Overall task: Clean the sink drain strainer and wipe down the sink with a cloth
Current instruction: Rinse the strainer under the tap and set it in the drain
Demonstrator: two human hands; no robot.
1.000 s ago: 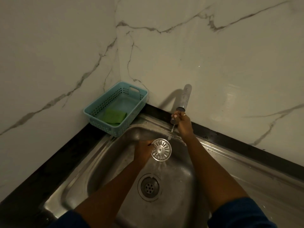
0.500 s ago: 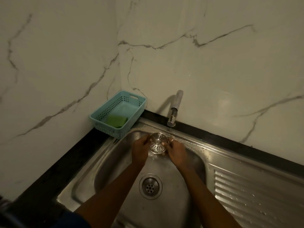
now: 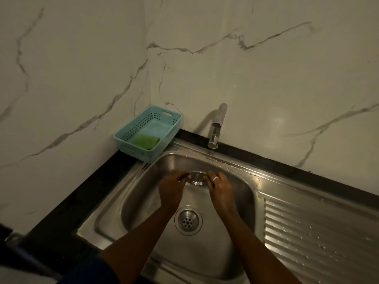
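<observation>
The round metal drain strainer (image 3: 197, 177) is held over the back of the steel sink basin (image 3: 143, 193), tilted so its underside faces me. My left hand (image 3: 171, 188) pinches its left rim and my right hand (image 3: 220, 186), wearing a ring, pinches its right rim. The open drain hole (image 3: 188, 220) lies below my hands in the basin floor. A green cloth or sponge (image 3: 146, 141) lies in the blue basket (image 3: 127, 134) at the back left corner.
A chrome tap (image 3: 217, 128) stands behind the sink, with no stream visible. The ribbed, wet drainboard (image 3: 317, 238) extends to the right. A black counter strip (image 3: 67, 203) and marble walls enclose the corner.
My right hand left the tap and came down to the strainer's right rim. The water stream stopped. The strainer turned from face-on to tilted, and the view shifted right.
</observation>
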